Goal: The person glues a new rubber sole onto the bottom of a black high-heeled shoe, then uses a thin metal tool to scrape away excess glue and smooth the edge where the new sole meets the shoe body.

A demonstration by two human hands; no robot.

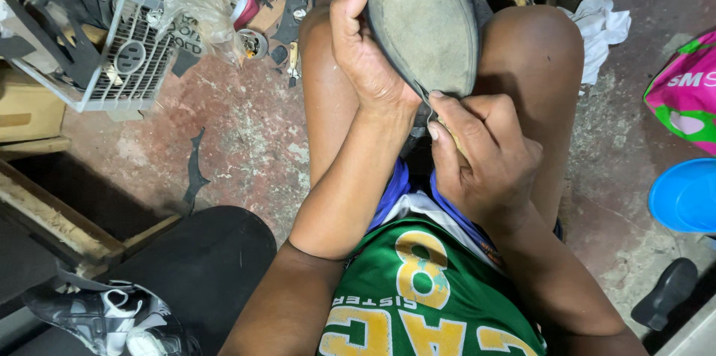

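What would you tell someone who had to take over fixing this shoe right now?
Left hand: grips the side of the dark shoe, holding it sole-up between the knees, thumb on the sole.
Right hand: closed around a small tool at the heel end of the shoe; only a sliver of the tool shows, so I cannot tell its kind.
Done: the sole looks worn and dusty; I cannot tell how much edge work is finished.
Left: judging by the hands, the heel edge is where work is under way.
Nearby: scraps and small tools on the floor, a white wire basket at the left, a blue bowl at the right.
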